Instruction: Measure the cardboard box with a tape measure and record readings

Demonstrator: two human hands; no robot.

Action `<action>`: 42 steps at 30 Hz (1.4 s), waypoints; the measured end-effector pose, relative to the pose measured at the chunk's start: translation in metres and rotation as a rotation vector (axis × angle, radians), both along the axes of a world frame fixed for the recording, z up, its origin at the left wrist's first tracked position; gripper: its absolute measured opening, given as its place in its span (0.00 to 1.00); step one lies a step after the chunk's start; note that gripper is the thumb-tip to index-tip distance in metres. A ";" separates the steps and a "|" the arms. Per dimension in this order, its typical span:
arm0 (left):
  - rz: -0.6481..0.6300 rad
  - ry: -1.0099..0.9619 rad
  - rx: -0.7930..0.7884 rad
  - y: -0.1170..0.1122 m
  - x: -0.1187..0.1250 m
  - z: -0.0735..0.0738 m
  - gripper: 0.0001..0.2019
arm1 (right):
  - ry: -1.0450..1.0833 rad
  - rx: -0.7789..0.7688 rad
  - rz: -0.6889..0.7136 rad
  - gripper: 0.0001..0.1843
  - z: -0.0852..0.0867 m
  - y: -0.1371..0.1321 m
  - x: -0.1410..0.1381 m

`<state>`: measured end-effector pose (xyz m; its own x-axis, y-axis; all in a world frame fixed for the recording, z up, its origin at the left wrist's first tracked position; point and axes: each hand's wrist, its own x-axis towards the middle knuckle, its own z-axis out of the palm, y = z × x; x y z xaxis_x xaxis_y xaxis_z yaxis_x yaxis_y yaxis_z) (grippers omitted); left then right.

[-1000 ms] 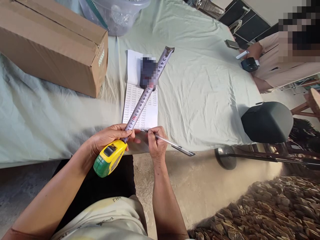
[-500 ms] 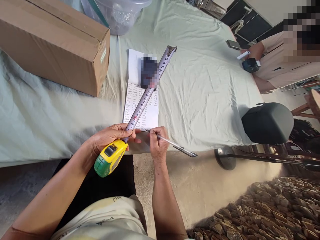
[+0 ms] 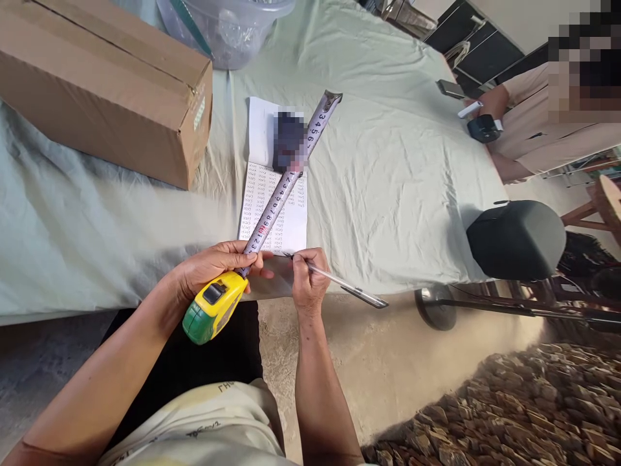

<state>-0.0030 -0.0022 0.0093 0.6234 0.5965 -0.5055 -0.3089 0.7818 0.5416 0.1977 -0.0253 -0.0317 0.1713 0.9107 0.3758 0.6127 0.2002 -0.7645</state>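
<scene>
My left hand (image 3: 218, 264) is closed on the blade of a yellow and green tape measure (image 3: 216, 307), thumb pressed on the metal strip just above the case. The blade stretches up and to the right, across an open notebook (image 3: 257, 129) with handwritten rows on its lower page. A dark blurred item (image 3: 286, 139) lies on the upper page, partly behind the blade. In my right hand (image 3: 310, 275) a clear pen (image 3: 349, 289) is pinched, its tip at the lower right edge of the notebook page.
A cardboard box (image 3: 111, 90) and a clear plastic tub (image 3: 233, 39) stand on the cloth-covered table (image 3: 388, 181). At the far right sits another person (image 3: 543, 123), near a dark device (image 3: 484, 128). A black stool (image 3: 517, 239) adjoins the table edge; wood pieces (image 3: 514, 408) are heaped on the floor.
My right hand with the pen has shifted very slightly to the right. The left hand, tape measure and notebook stay as they were.
</scene>
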 end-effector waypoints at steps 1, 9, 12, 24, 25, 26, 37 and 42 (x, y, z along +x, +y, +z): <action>-0.001 -0.005 0.001 0.000 0.000 -0.001 0.04 | 0.016 0.000 -0.005 0.09 0.000 0.000 0.000; -0.008 -0.021 0.003 0.001 0.000 -0.002 0.04 | -0.015 -0.030 -0.004 0.08 -0.001 0.001 0.000; -0.001 -0.003 -0.003 0.001 0.000 0.000 0.04 | -0.050 -0.022 -0.003 0.09 -0.002 0.001 0.000; -0.014 -0.012 0.017 0.001 -0.001 -0.002 0.04 | -0.039 -0.005 0.013 0.09 -0.002 0.001 0.000; -0.011 -0.013 0.015 0.001 -0.001 -0.003 0.05 | -0.037 -0.006 0.010 0.09 -0.002 0.001 0.000; -0.009 -0.016 0.012 0.001 -0.001 -0.003 0.05 | -0.036 -0.009 0.007 0.09 -0.002 0.000 0.000; -0.030 -0.081 0.053 -0.002 -0.004 -0.003 0.05 | 0.501 0.071 -0.137 0.09 -0.005 0.004 0.005; -0.055 -0.187 0.112 -0.004 -0.006 -0.009 0.05 | 0.674 0.078 -0.134 0.11 -0.005 0.005 0.006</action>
<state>-0.0095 -0.0060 -0.0001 0.7329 0.6050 -0.3111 -0.3707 0.7386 0.5631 0.2039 -0.0205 -0.0367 0.5000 0.8398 0.2116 0.0324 0.2261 -0.9736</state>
